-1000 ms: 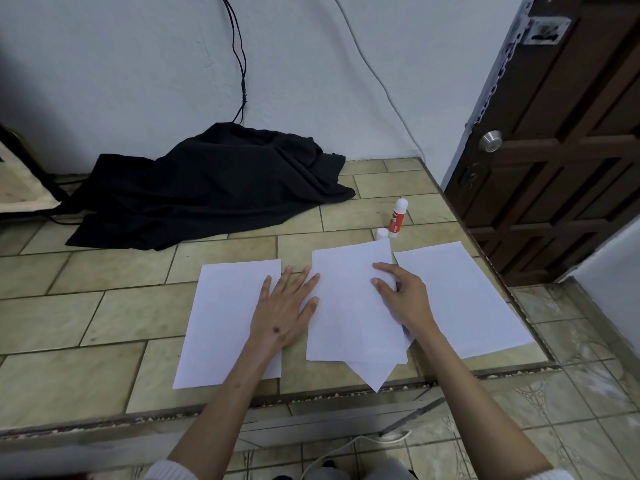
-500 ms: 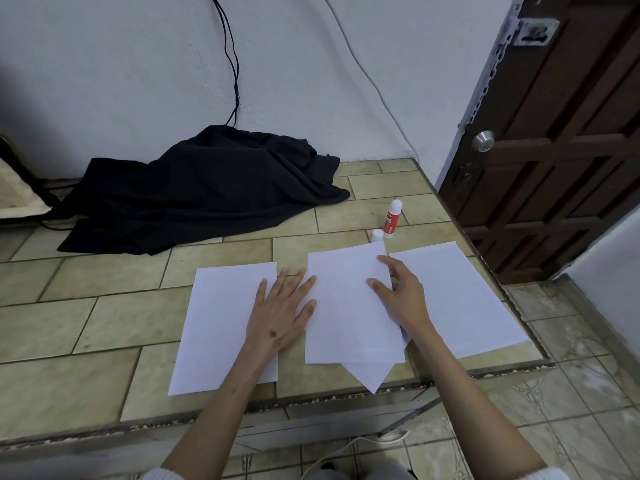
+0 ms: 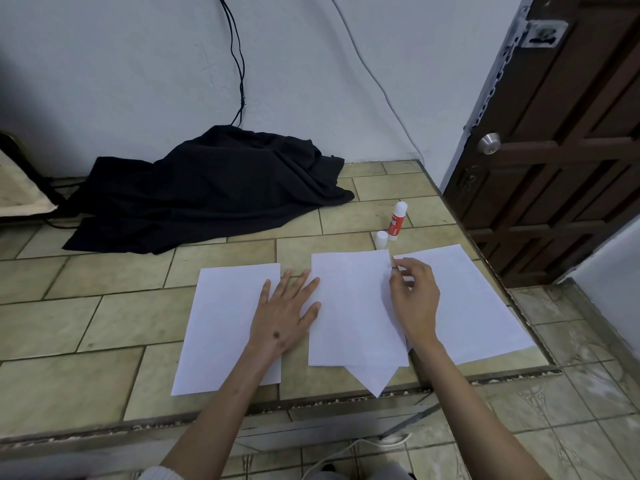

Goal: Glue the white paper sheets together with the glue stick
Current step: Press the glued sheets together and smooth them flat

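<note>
The left hand (image 3: 282, 315) lies spread flat across the left sheet (image 3: 221, 327); at its three o'clock, the right hand (image 3: 415, 299) hovers, fingers loosely curled, beside the middle sheet (image 3: 353, 306).

dim, even light | soft shadows | edges bowed — wide-angle

Matt white paper sheets (image 3: 349, 306), glazed tile counter (image 3: 104, 306), black cloth (image 3: 207, 192), wooden door (image 3: 571, 133)

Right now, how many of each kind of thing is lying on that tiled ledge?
White paper sheets: 4, namely left sheet, middle sheet, right sheet and a tilted sheet under the middle one
Glue stick: 1
Loose white cap: 1
Black cloth: 1
Total: 7
</note>
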